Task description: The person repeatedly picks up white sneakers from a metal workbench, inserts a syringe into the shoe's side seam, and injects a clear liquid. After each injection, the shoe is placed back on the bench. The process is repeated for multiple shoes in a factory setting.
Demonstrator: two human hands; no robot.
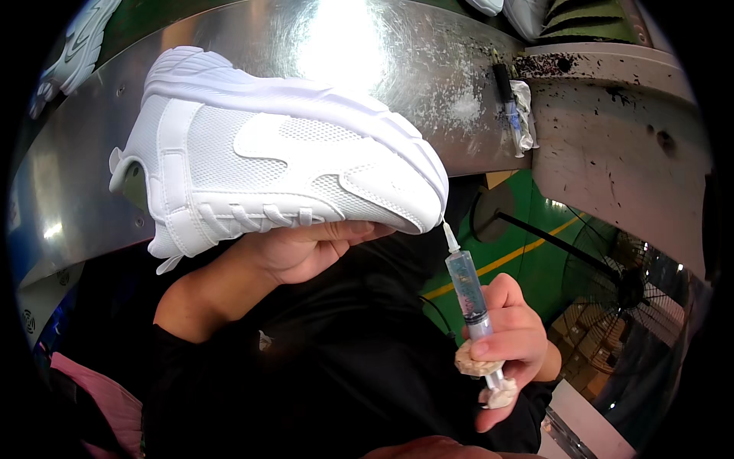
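White sneaker (pixel 275 153) gripped from beneath by left hand (pixel 306 249), long axis level, toe pointing right. Right hand (pixel 508 344) closed around syringe (pixel 468 291), angled up-left, nozzle tip touching the toe edge, just below-right.

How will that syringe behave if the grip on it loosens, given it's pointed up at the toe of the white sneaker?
The syringe is a smooth round barrel, so it would probably slip and roll if set down. The right hand holds it low, by a crusted plunger end, so it looks apt to tip. Its thin tip seems fragile against the white sneaker, which the left hand holds.
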